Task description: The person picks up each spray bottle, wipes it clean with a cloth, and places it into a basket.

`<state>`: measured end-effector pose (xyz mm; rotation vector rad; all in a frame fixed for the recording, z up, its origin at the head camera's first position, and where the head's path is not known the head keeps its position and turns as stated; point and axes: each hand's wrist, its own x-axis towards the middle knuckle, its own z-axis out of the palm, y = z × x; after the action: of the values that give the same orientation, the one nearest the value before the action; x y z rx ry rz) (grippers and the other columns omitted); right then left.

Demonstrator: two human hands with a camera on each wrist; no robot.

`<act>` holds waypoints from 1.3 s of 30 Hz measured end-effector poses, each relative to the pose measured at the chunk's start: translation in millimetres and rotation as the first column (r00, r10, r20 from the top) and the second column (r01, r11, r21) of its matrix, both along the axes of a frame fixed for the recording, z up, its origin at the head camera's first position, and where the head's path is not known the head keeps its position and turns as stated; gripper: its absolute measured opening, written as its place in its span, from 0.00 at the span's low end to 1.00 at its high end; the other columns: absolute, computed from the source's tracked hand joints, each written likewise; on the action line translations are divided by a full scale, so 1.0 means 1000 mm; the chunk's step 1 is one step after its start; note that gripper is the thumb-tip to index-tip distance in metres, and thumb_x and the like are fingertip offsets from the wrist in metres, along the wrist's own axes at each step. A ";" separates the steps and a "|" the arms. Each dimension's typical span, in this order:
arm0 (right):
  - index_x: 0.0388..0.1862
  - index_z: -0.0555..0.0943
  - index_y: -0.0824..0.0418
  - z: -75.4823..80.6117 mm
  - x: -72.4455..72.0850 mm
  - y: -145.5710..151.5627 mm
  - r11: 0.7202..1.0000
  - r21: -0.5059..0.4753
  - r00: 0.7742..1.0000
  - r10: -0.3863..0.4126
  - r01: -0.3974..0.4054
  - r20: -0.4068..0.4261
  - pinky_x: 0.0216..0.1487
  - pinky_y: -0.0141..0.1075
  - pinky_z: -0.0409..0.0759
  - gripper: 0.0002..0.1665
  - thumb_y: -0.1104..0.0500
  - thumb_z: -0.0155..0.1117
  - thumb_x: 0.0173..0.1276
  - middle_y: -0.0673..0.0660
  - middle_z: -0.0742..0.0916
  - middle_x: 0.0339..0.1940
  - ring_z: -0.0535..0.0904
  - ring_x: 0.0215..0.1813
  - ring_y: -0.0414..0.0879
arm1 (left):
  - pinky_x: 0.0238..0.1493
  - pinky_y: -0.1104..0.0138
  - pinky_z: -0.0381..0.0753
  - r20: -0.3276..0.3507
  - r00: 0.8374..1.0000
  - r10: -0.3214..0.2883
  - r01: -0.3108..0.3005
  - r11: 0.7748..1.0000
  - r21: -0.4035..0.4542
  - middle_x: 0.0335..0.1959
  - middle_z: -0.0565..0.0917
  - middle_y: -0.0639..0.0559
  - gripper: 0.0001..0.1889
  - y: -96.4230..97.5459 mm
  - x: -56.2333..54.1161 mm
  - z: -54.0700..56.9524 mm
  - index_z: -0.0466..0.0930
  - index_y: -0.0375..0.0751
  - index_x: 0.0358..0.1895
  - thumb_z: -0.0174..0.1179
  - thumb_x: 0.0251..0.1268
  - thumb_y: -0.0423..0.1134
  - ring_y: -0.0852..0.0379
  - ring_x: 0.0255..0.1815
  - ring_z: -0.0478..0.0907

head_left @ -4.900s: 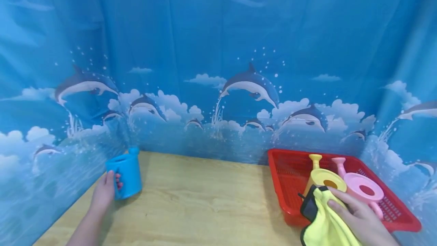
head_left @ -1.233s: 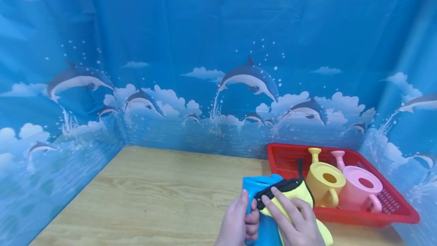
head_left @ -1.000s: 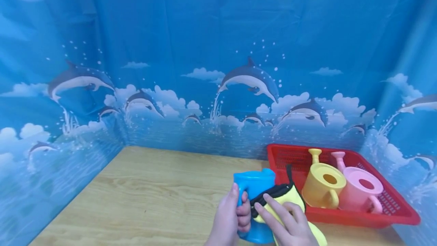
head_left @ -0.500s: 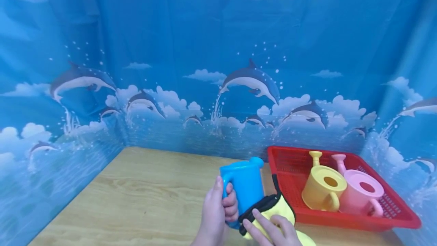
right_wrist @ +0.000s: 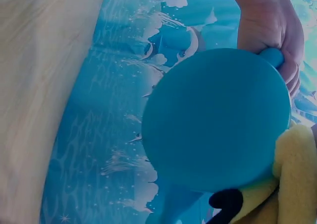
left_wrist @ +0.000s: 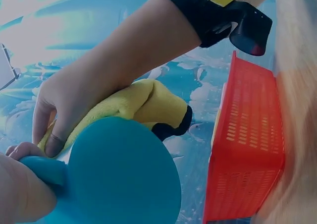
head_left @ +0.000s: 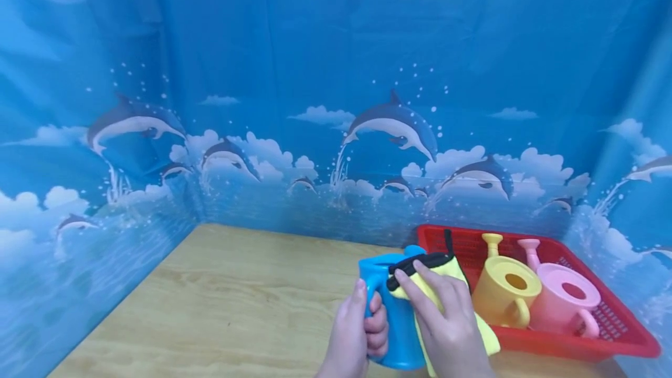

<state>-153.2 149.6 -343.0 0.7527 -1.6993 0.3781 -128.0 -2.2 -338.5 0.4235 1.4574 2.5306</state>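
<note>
My left hand (head_left: 357, 331) grips the handle of a blue watering can (head_left: 399, 337), holding it raised off the table, as its round underside shows in the left wrist view (left_wrist: 124, 174). Against the can's upper right side, my right hand (head_left: 446, 319) holds a yellow cloth (head_left: 455, 268) with a black edge, its fingers laid over the cloth. A black loop sticks up from the cloth's corner. In the right wrist view the fluffy cloth (right_wrist: 297, 174) touches the can near the spout's base. Part of the can's top and spout is hidden behind the cloth.
A red plastic basket (head_left: 556, 347) stands on the right, with a yellow watering can (head_left: 499, 299) and a pink watering can (head_left: 559, 302) inside. The wooden table (head_left: 252, 284) meets a blue dolphin-print curtain (head_left: 294, 104) at its back and left.
The blue watering can has come from the table's back left to the front middle. Over the last half second it shifted right, and the cloth slid from its lower side up towards the rim.
</note>
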 end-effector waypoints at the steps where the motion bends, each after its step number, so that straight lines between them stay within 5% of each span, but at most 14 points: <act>1: 0.48 0.84 0.57 0.002 0.000 -0.001 1.000 0.006 1.000 -0.001 0.001 0.010 0.44 0.37 0.77 0.23 0.49 0.43 0.79 0.62 0.85 0.47 0.77 0.43 0.56 | 0.15 0.75 0.52 0.004 1.000 -0.002 0.002 1.000 0.004 0.13 0.54 0.60 0.22 -0.001 0.000 0.000 0.57 0.47 0.25 0.25 0.81 0.52 0.65 0.11 0.49; 6: 0.49 0.85 0.57 0.001 0.001 -0.004 0.999 0.037 0.999 0.021 -0.023 0.043 0.44 0.37 0.79 0.23 0.51 0.43 0.79 0.62 0.84 0.48 0.76 0.44 0.55 | 0.16 0.76 0.51 0.022 1.000 0.007 -0.008 0.999 0.040 0.13 0.53 0.61 0.23 -0.007 -0.004 0.001 0.57 0.48 0.25 0.24 0.80 0.53 0.65 0.11 0.49; 12: 0.46 0.86 0.57 -0.021 0.008 -0.007 0.994 0.055 0.996 0.092 -0.093 0.017 0.40 0.38 0.76 0.21 0.53 0.44 0.80 0.63 0.85 0.46 0.77 0.40 0.53 | 0.15 0.73 0.47 -0.023 0.993 0.114 -0.110 0.987 0.115 0.13 0.54 0.62 0.24 -0.015 -0.009 0.001 0.57 0.48 0.24 0.24 0.80 0.53 0.66 0.11 0.48; 16: 0.47 0.85 0.54 -0.037 0.022 -0.010 0.996 0.084 0.998 0.038 -0.041 0.044 0.38 0.37 0.74 0.22 0.50 0.42 0.80 0.62 0.85 0.46 0.76 0.39 0.51 | 0.15 0.73 0.46 -0.042 0.986 0.159 -0.151 0.977 0.149 0.13 0.54 0.62 0.24 -0.019 -0.010 0.001 0.57 0.48 0.24 0.24 0.80 0.52 0.66 0.11 0.48; 21: 0.51 0.84 0.49 -0.045 0.039 -0.010 0.997 0.077 0.982 -0.037 0.023 0.184 0.40 0.32 0.74 0.26 0.42 0.40 0.78 0.58 0.84 0.50 0.74 0.45 0.47 | 0.16 0.75 0.49 -0.027 0.982 0.188 -0.182 0.973 0.145 0.13 0.54 0.62 0.24 -0.021 -0.011 0.003 0.56 0.48 0.23 0.26 0.80 0.54 0.66 0.11 0.48; 27: 0.48 0.85 0.53 -0.030 0.024 -0.008 0.998 -0.026 0.989 0.055 -0.052 0.134 0.43 0.32 0.74 0.22 0.46 0.44 0.78 0.60 0.84 0.47 0.76 0.45 0.47 | 0.15 0.73 0.47 -0.064 0.994 0.089 -0.078 0.986 0.146 0.12 0.53 0.61 0.24 -0.018 -0.010 0.002 0.56 0.49 0.22 0.24 0.80 0.53 0.66 0.10 0.48; 33: 0.46 0.85 0.57 -0.005 0.003 -0.006 0.993 -0.110 0.997 0.051 -0.045 0.051 0.44 0.32 0.74 0.23 0.46 0.47 0.77 0.63 0.84 0.46 0.77 0.43 0.52 | 0.15 0.73 0.48 -0.099 0.994 -0.047 0.059 0.991 0.121 0.12 0.54 0.62 0.24 -0.014 -0.007 0.000 0.56 0.51 0.23 0.22 0.80 0.52 0.67 0.10 0.49; 39: 0.47 0.85 0.59 0.011 -0.004 -0.008 0.987 -0.144 0.993 0.085 -0.073 0.079 0.55 0.24 0.71 0.23 0.46 0.48 0.76 0.62 0.84 0.48 0.77 0.45 0.54 | 0.15 0.72 0.45 -0.079 0.996 -0.049 0.059 0.988 0.140 0.12 0.53 0.62 0.24 -0.015 -0.007 0.002 0.55 0.51 0.22 0.23 0.80 0.54 0.66 0.10 0.48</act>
<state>-157.0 141.9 -332.4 0.7100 -1.7055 0.5868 -134.9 -17.4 -336.1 0.5788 1.2748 2.6109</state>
